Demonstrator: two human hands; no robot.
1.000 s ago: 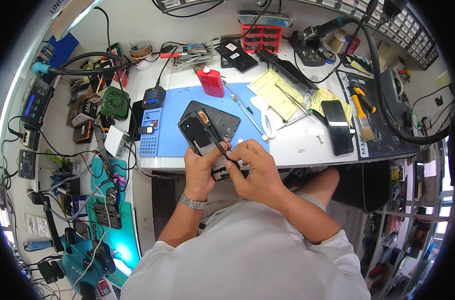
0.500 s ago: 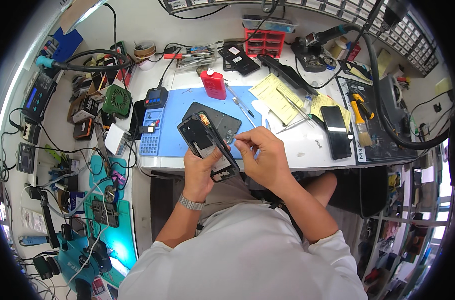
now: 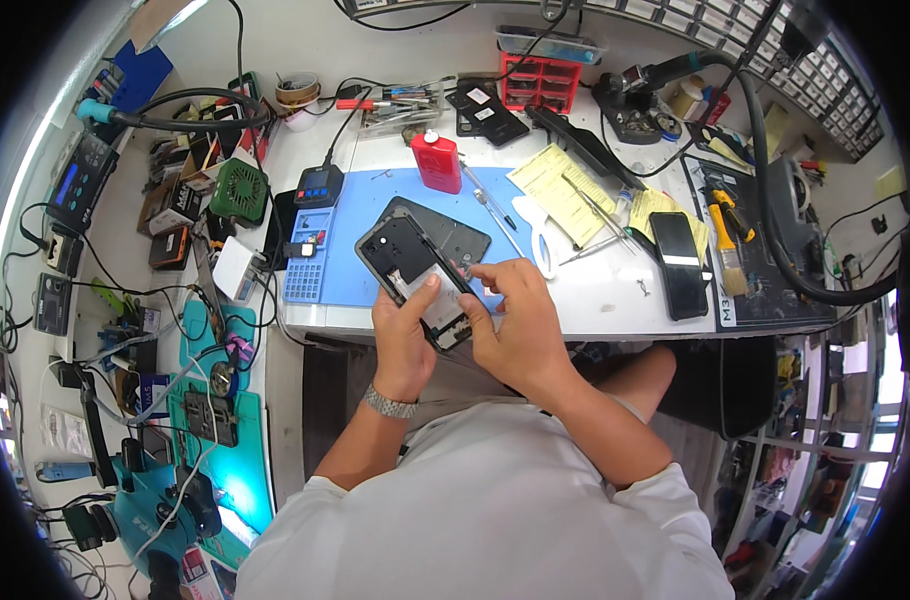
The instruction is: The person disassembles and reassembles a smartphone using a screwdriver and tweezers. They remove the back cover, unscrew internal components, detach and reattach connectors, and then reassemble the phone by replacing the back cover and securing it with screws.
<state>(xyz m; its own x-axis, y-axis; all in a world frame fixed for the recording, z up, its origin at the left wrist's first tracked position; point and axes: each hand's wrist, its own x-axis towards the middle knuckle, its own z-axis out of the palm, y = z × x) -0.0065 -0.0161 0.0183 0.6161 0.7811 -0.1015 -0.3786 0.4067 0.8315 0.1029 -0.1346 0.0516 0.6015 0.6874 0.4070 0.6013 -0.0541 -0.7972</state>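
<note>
Because the white bench (image 3: 600, 292) probably needs protecting, a blue mat (image 3: 365, 200) covers its middle. Over its near edge an opened phone (image 3: 407, 258) tilts, interior up. The right hand (image 3: 520, 320) meets its right edge, whether pinching I cannot tell; the left hand (image 3: 403, 335) grips the opposite side, likely for steadiness.

1 head-worn fisheye, facing down, near both hands (image 3: 522, 330)

At the blue mat's (image 3: 350, 205) right edge, print lines yellow papers (image 3: 540, 185); farther right, letters mark a black mat (image 3: 760, 308).
</note>
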